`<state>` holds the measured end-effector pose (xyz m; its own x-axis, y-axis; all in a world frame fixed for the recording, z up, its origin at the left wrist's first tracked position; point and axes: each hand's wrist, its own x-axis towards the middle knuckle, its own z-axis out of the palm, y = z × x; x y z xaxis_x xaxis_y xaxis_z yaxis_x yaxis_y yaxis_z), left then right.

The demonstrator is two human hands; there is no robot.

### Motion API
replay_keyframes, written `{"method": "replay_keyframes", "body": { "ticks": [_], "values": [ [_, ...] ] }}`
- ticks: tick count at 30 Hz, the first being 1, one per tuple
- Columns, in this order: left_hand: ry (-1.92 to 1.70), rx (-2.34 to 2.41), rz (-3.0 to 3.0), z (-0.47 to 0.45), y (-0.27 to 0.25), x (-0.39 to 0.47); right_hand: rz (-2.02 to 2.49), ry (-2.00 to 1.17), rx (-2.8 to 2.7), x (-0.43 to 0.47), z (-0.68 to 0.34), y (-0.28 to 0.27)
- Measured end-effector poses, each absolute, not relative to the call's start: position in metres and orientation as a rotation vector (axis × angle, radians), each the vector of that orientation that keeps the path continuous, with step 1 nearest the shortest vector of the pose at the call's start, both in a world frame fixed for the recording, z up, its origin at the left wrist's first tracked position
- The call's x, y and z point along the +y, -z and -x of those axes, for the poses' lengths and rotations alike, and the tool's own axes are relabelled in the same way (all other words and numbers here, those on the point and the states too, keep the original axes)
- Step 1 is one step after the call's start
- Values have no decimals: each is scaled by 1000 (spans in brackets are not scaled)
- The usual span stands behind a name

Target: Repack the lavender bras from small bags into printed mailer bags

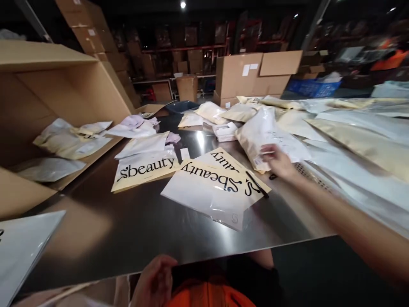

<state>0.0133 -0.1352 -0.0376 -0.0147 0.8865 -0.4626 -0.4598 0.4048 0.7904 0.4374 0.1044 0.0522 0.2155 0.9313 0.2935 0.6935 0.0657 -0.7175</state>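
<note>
My right hand [278,163] reaches across the table, its fingers closed on the lower edge of a plump white plastic mailing bag [260,128]. Down at the table's front edge is my left hand [156,279], loosely curled with nothing visible in it. Between them lie flat cream-and-white bags [204,189] printed "Sbeauty", overlapping one another. A black pen-like stick [258,185] rests on the right end of these. Another printed bag [143,168] lies to their left, with lilac cloth [173,137] showing behind it.
A large open carton [111,91] on its side holds packed bags [68,138] at left. Many filled bags [361,128] pile up along the right. A small white stack [225,131] sits mid-table. Behind stand a cardboard box [238,76] and a blue crate [315,87].
</note>
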Motion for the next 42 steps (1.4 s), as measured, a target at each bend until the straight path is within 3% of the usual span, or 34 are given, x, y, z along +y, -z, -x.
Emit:
{"method": "replay_keyframes", "body": {
  "ticks": [4,11,17,24,26,30,35,39,42],
  "values": [
    [-950,1244,-765,-30,43,-122,1416,-577,-2124,77,-334,6],
    [-841,1884,-1917,18,47,-61,1126,-405,-2675,26,-198,66],
    [-760,2091,-2086,59,43,72,1115,-273,-2642,14,-181,79],
    [-764,1995,-2222,14,33,176,1267,-244,-2459,5,-182,79],
    [-839,1940,-2260,-4,24,177,1281,-356,-2368,5,-181,80],
    [-978,1646,-2473,-21,12,131,1237,-965,-1650,15,-188,77],
    [-830,1168,-2732,48,25,44,1331,-1285,-1002,14,-220,68],
    [-797,1704,-2299,122,37,21,1219,-1859,-650,-10,-223,54],
    [-926,2124,-1777,141,34,1,1271,-2017,-651,-25,-207,51]
  ]
}}
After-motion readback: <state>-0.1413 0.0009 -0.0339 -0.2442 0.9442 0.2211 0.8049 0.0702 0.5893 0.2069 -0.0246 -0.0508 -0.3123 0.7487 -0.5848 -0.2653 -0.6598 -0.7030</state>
